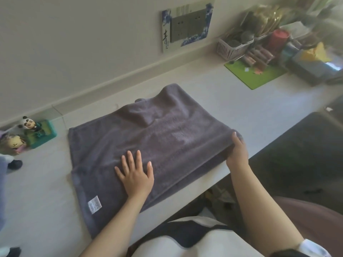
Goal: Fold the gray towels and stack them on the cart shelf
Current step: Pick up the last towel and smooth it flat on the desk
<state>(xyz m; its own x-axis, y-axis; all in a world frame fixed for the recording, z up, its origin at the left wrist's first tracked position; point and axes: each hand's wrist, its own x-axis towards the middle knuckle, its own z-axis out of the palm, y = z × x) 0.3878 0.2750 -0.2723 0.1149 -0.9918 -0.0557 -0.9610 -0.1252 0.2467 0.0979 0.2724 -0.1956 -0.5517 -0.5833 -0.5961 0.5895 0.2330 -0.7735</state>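
On the white counter (213, 101), the left hand (136, 175) lies flat, fingers spread, pressing the gray towel (148, 134). The right hand (237, 151) grips its right edge, thumb on top. Towel: folded, slightly wrinkled, white tag (94, 204) at near-left corner. A pink basket (230, 49) at far right holds dark, indistinct items.

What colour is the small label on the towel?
White, with faint print too blurred to read; the label shows in the head view, near the gray towel's front-left corner.
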